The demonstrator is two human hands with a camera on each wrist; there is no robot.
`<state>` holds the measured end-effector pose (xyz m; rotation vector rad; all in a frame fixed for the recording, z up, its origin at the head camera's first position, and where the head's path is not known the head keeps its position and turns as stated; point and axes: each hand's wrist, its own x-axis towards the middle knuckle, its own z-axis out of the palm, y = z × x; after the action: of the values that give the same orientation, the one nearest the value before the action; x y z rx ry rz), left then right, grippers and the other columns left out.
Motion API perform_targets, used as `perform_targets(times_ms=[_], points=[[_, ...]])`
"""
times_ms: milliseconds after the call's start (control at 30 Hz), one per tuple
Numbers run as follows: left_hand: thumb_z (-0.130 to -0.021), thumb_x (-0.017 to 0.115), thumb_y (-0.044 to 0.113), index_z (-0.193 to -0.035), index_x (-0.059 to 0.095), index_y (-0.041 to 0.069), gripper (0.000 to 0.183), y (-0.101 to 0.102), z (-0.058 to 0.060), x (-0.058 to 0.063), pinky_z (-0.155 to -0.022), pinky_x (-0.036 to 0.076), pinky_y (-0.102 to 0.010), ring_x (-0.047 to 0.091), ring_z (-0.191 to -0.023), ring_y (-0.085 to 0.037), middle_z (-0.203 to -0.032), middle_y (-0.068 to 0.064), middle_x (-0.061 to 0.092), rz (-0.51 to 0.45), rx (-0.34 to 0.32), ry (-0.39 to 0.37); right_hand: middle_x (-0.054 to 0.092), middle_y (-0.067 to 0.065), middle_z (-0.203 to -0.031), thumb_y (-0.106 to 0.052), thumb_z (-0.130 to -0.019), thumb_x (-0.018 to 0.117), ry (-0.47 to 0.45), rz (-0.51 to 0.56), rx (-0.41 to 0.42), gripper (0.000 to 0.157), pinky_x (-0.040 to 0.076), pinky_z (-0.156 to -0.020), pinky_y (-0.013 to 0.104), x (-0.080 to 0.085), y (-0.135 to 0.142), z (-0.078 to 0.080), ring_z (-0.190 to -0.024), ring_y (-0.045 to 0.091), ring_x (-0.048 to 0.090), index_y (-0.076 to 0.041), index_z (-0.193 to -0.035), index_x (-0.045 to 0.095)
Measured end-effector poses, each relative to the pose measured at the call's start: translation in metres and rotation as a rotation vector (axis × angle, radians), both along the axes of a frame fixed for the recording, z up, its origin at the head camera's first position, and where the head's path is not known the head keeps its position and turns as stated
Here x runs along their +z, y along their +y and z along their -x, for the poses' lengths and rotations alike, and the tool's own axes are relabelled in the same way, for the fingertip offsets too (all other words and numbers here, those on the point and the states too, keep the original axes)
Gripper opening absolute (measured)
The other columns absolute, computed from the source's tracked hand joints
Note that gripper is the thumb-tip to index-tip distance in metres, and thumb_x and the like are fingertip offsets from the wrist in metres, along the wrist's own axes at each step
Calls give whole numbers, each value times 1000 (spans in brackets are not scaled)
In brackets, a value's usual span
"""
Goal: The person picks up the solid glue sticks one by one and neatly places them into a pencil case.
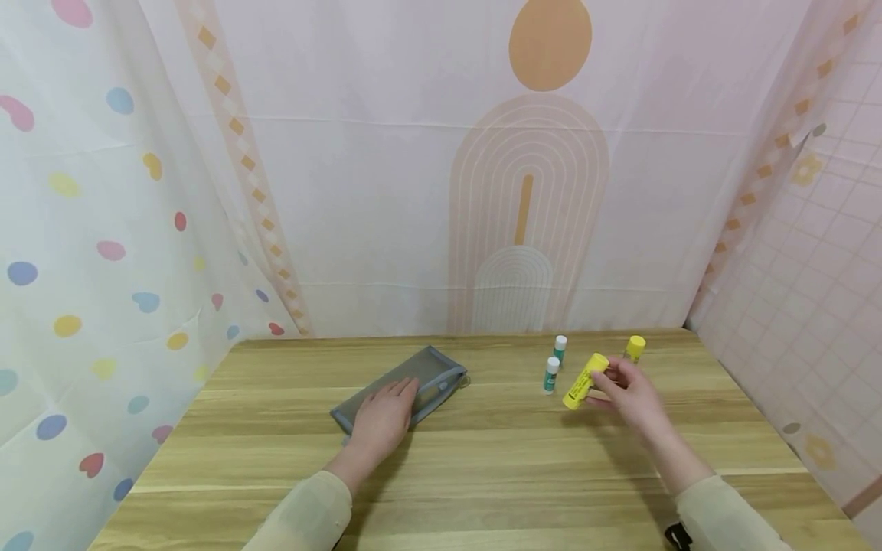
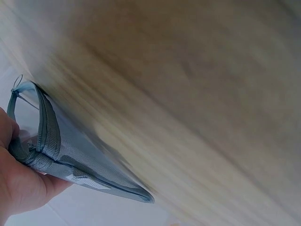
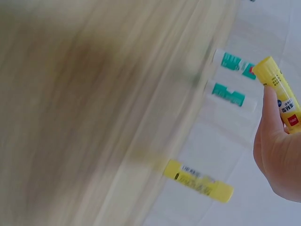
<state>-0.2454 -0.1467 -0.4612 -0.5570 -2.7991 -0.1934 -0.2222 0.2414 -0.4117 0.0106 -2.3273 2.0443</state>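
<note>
A grey mesh zip pouch [image 1: 430, 366] lies at an angle on the wooden table. My left hand [image 1: 386, 417] lies over its near part, fingers across the top. The left wrist view shows the thumb at the rim of the pouch [image 2: 89, 160], gripping its edge. Tilted just above the table, a yellow glue stick [image 1: 586, 381] is pinched in my right hand [image 1: 632, 396]. Another yellow glue stick [image 3: 197, 181] stands behind that hand. Left of the held stick stand two small white-capped teal glue sticks, the nearer glue stick [image 1: 550, 376] and the farther glue stick [image 1: 560, 350].
The wooden table [image 1: 482, 474] ends at a patterned curtain [image 1: 372, 214] behind it. More printed cloth hangs along the left and right sides. A small black item [image 1: 678, 536] shows by the right sleeve.
</note>
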Motion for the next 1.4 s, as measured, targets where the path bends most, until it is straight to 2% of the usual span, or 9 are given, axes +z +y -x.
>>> perform_targets(times_ms=[333,533,833,1000,1233,1400], points=[[-95,60,6,-134,57,2,39,-1,-1,0,-90,51,-61,58,-120,-34,-134,-14,61,-5,-8,21,56,19,-117,-8,-103,53,-26,46,37,40,58,-87,39,3,-23,4,-97,12,64,12,-136,40],[-95,61,6,-133,57,2,39,-1,-1,1,-90,51,-61,59,-119,-34,-133,-15,61,-9,-8,33,58,15,-111,-5,-102,53,-21,99,74,37,58,-87,41,0,-42,7,-95,13,64,13,-133,42],[-95,60,7,-133,58,2,38,-2,0,0,-89,52,-60,60,-118,-34,-132,-14,62,-16,-8,54,57,16,-108,-1,-101,53,-19,139,121,36,59,-85,41,-6,-71,13,-95,17,64,14,-133,44],[-96,59,7,-133,58,1,37,-1,0,0,-89,52,-60,60,-118,-34,-131,-14,62,-21,-10,53,58,17,-107,0,-101,53,-31,166,119,31,58,-87,45,-8,-85,17,-95,19,64,14,-128,47],[-96,59,6,-133,58,1,38,-1,-1,2,-90,52,-60,59,-118,-35,-132,-15,62,-31,-9,50,58,18,-107,0,-101,52,-56,206,117,31,58,-86,44,-10,-99,21,-94,21,64,14,-129,47],[-96,59,6,-133,58,0,38,-1,0,1,-90,52,-60,59,-118,-35,-132,-16,62,-35,-10,50,59,19,-106,1,-101,52,-65,239,110,30,57,-87,48,-13,-108,23,-92,21,64,15,-127,48]])
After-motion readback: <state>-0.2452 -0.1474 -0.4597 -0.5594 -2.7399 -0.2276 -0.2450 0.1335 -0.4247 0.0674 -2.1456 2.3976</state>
